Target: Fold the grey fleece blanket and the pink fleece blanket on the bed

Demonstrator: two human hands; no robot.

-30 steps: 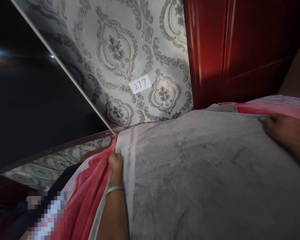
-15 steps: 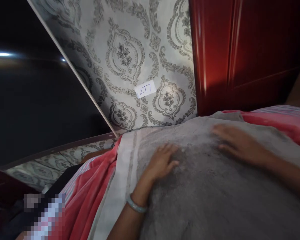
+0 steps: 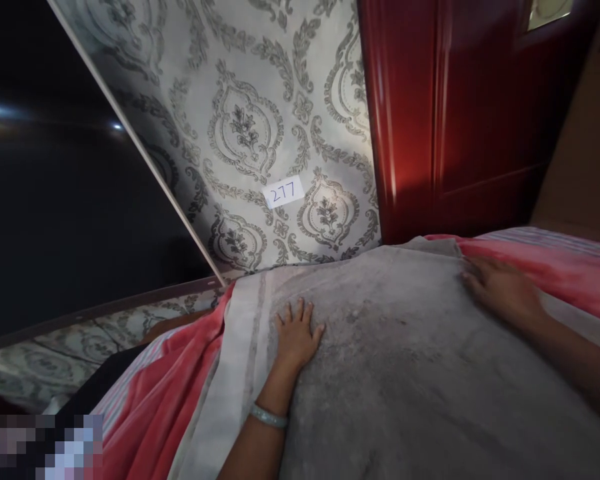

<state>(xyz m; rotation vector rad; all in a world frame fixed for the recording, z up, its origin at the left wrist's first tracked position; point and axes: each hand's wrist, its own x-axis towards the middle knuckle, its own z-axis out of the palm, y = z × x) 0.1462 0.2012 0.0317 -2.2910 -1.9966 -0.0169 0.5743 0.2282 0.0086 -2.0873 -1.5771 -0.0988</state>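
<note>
Over one gray cloth are two hands.

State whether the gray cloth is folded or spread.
Spread: the gray cloth lies broad and mostly flat, the left hand resting on it.

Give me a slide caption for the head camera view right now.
Left hand spread on a gray cloth, right hand near its edge, red fabric on both sides.

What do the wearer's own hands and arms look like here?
Both are bare: no gloves, no sleeves in view. The left hand has a smooth, pale grey-green bangle at its wrist. The right hand is slightly blurred; no ring is discernible on either.
</note>
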